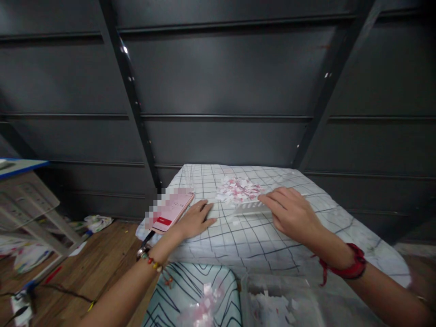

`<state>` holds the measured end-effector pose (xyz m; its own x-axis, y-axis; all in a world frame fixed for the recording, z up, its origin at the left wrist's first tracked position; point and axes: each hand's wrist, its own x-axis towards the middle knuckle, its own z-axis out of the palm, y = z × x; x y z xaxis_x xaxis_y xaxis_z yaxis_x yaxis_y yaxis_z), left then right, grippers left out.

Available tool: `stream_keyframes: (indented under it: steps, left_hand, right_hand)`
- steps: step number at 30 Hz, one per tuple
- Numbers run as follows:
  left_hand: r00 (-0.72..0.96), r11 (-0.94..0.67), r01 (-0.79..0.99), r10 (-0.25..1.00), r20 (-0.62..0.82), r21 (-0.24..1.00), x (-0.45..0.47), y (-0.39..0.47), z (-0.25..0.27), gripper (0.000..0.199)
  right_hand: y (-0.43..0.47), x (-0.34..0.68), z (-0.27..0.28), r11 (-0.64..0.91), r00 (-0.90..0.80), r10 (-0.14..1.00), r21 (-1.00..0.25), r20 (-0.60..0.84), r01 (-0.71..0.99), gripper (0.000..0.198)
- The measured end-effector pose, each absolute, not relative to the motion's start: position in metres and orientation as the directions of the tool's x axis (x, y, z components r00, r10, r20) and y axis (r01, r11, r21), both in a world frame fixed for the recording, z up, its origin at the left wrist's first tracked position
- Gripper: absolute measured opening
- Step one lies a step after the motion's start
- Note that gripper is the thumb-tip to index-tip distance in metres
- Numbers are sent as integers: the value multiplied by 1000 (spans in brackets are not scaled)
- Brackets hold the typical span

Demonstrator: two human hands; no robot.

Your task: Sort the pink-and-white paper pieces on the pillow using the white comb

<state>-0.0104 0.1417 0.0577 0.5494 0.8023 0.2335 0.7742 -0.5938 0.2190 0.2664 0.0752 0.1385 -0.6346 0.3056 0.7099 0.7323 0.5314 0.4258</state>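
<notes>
A small white slotted basket (248, 208), heaped with pink and white paper slips (240, 188), stands on the table with the checked white cloth (218, 240). My left hand (195, 220) lies palm down on the cloth, fingers spread and holding nothing. It is left of the basket, beside a pink-screened phone (173, 211). My right hand (289, 211) is at the basket's right end. Its fingers are bent and drawn together, with the tips at the rim by the slips. What lies between those fingertips, if anything, is hidden.
Below the table's front edge are a teal cushion with dark lines (166, 295), a clear plastic bag (204, 309) with pinkish contents, and a clear bin (282, 284) holding white pieces. A dark panelled wall (221, 77) rises behind. Cables (68, 293) cross the wooden floor at left.
</notes>
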Motion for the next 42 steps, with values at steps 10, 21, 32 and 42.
stream_keyframes:
  steps: [10, 21, 32, 42]
  left_hand:
    - [548, -603, 784, 785, 290, 150, -28, 123, 52, 48]
    - [544, -591, 796, 793, 273, 129, -25, 119, 55, 47]
    - [565, -597, 800, 784, 256, 61, -23, 116, 59, 46]
    - [566, -590, 805, 795, 220, 64, -22, 115, 63, 45]
  right_hand:
    - [45, 241, 145, 365, -630, 365, 517, 686, 774, 32]
    - [32, 217, 144, 427, -603, 376, 446, 703, 787, 30]
    - [15, 208, 146, 466, -588, 474, 379, 656, 799, 32]
    - [32, 228, 154, 448, -579, 426, 394, 695, 802, 28]
